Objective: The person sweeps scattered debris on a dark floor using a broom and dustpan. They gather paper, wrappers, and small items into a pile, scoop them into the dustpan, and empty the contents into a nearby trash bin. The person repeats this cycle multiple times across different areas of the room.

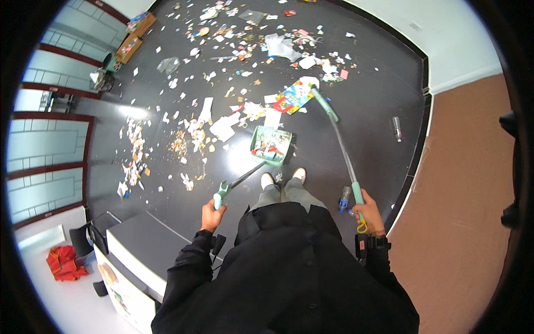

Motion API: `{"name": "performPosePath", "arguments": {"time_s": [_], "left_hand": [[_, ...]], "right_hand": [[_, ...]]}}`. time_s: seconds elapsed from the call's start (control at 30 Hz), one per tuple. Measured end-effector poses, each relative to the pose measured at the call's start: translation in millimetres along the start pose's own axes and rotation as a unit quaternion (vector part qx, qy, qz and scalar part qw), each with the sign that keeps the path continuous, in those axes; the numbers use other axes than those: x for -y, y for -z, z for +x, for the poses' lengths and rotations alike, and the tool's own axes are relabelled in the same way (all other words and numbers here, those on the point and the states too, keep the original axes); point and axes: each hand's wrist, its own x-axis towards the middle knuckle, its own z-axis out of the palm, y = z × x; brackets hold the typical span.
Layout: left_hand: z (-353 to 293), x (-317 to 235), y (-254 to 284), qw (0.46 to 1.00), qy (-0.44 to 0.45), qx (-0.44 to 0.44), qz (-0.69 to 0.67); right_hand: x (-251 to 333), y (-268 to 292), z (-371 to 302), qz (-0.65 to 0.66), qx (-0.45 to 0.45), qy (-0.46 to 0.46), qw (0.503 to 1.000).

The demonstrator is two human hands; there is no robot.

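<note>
My left hand [212,215] is closed round the green handle of a long-handled dustpan [253,153]. The pan rests on the floor just ahead of my shoes, with paper scraps and other litter inside. My right hand [369,211] grips the green handle of a broom [345,150], which has a yellow loop at its end. Its green head [325,104] lies ahead and right of the pan, touching or close beside a colourful printed package [295,97]. White paper pieces [272,118] lie between the package and the pan.
Scraps and crumbs cover the dark floor [367,89] ahead and left. Plastic bottles lie at right, one [345,199] near my right hand, another [396,128] by the wall. A desk [144,239] stands at lower left. Cardboard boxes [131,47] and a bin [113,63] are at far left.
</note>
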Motion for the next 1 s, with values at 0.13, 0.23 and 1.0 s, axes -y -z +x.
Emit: {"name": "performPosePath", "arguments": {"time_s": [0.13, 0.23, 1.0], "left_hand": [[-23.8, -3.2, 15.7, 0.994, 0.098, -0.03, -0.043], [-41.1, -12.4, 22.1, 0.992, 0.035, -0.092, -0.083], [19.1, 9.9, 90.4, 0.901, 0.181, -0.241, -0.311]], "right_hand": [[0.9, 0.7, 32.5, 0.022, 0.012, 0.022, 0.999], [7.8, 7.6, 48.3, 0.051, 0.048, 0.022, 0.997], [174.6, -220.4, 100.6, -0.099, 0.206, -0.004, 0.974]]}}
